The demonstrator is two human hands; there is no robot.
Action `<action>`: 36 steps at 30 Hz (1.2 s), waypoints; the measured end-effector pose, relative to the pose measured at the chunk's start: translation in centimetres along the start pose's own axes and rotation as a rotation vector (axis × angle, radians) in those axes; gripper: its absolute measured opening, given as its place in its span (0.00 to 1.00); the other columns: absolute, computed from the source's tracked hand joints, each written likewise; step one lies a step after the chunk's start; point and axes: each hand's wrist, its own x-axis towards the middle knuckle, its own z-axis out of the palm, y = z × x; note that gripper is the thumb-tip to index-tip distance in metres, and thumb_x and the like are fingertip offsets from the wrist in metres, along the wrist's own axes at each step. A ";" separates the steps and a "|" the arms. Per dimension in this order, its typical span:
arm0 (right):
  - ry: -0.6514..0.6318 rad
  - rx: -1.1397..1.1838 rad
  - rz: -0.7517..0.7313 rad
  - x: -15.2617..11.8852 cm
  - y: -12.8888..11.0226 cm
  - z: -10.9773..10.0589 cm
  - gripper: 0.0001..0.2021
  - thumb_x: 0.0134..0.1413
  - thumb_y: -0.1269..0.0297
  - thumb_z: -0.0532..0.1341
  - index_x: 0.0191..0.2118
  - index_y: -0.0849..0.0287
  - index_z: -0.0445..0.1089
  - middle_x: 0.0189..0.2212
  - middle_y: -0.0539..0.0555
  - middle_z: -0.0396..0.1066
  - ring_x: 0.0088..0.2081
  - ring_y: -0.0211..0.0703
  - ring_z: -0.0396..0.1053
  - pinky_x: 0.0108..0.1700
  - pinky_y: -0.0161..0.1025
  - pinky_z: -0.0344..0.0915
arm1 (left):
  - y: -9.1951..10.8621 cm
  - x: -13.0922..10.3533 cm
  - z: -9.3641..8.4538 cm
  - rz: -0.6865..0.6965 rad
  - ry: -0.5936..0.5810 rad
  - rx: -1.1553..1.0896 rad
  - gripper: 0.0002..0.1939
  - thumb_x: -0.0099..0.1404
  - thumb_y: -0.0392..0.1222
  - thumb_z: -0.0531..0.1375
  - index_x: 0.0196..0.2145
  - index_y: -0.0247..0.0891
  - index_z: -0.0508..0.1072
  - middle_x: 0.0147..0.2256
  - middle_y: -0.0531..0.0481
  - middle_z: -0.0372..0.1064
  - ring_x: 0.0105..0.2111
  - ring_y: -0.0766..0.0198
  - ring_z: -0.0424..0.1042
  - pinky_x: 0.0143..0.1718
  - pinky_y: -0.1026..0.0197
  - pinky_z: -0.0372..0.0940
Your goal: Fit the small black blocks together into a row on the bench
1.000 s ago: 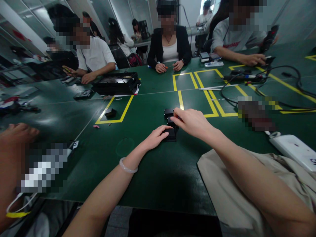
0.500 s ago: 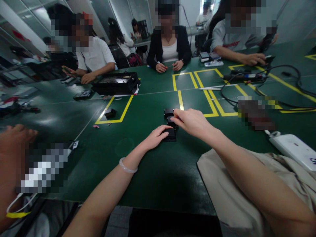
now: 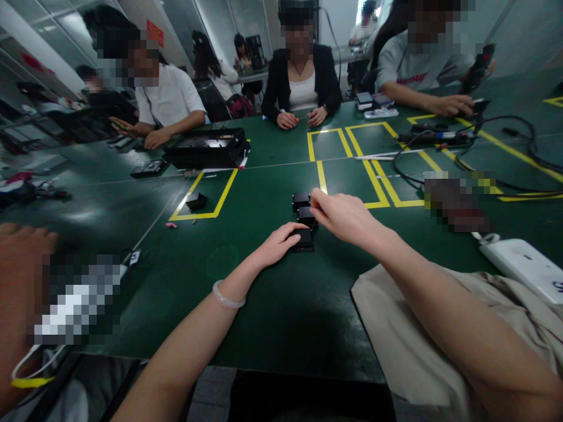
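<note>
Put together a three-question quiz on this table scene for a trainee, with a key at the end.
1. Multiple choice: which of the person's wrists wears the pale, smooth, ring-shaped bracelet? a) left b) right c) both
2. True or false: the left hand touches the nearest of the small, black, rectangular blocks grouped in front of the person.
3. Fill the gap: the lone small, black, angular piece lies inside a straight-edged tape outline coloured ____.

Key: 1 a; 2 true; 3 yellow.

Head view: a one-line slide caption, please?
Left hand on the nearest of three black blocks, right hand at the middle one, on a green tabletop.
</note>
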 end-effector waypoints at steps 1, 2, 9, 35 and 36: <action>-0.004 0.021 -0.014 0.0 0.0 0.0 0.11 0.64 0.61 0.47 0.46 0.57 0.61 0.33 0.53 0.74 0.29 0.42 0.68 0.25 0.36 0.44 | 0.0 0.0 0.0 0.000 0.001 0.000 0.18 0.71 0.47 0.49 0.54 0.40 0.67 0.52 0.45 0.66 0.53 0.54 0.65 0.56 0.53 0.56; -0.005 0.043 -0.022 -0.1 0.1 -0.1 0.10 0.64 0.62 0.47 0.46 0.57 0.61 0.33 0.53 0.74 0.29 0.42 0.68 0.25 0.36 0.44 | 0.0 0.0 0.0 0.002 0.000 -0.001 0.18 0.71 0.47 0.49 0.54 0.40 0.67 0.52 0.45 0.66 0.53 0.54 0.65 0.56 0.53 0.56; -0.006 0.036 0.010 0.1 0.0 0.0 0.11 0.64 0.55 0.49 0.42 0.56 0.62 0.31 0.53 0.73 0.30 0.43 0.69 0.25 0.36 0.44 | -0.2 0.1 0.1 0.005 -0.002 -0.007 0.19 0.70 0.47 0.49 0.54 0.39 0.67 0.51 0.45 0.67 0.52 0.54 0.65 0.56 0.53 0.57; -0.010 0.051 0.013 0.2 0.0 0.0 0.14 0.63 0.52 0.49 0.41 0.55 0.64 0.31 0.54 0.74 0.31 0.44 0.69 0.26 0.36 0.45 | -0.1 0.0 0.0 0.007 0.000 -0.012 0.19 0.71 0.48 0.49 0.54 0.40 0.67 0.52 0.45 0.67 0.53 0.54 0.65 0.56 0.54 0.58; -0.014 0.032 0.019 0.2 0.0 0.0 0.14 0.64 0.53 0.49 0.41 0.56 0.64 0.31 0.54 0.74 0.31 0.44 0.69 0.26 0.36 0.45 | -0.1 0.0 0.0 0.003 0.002 -0.011 0.19 0.70 0.48 0.49 0.54 0.40 0.67 0.52 0.45 0.67 0.52 0.54 0.65 0.56 0.53 0.58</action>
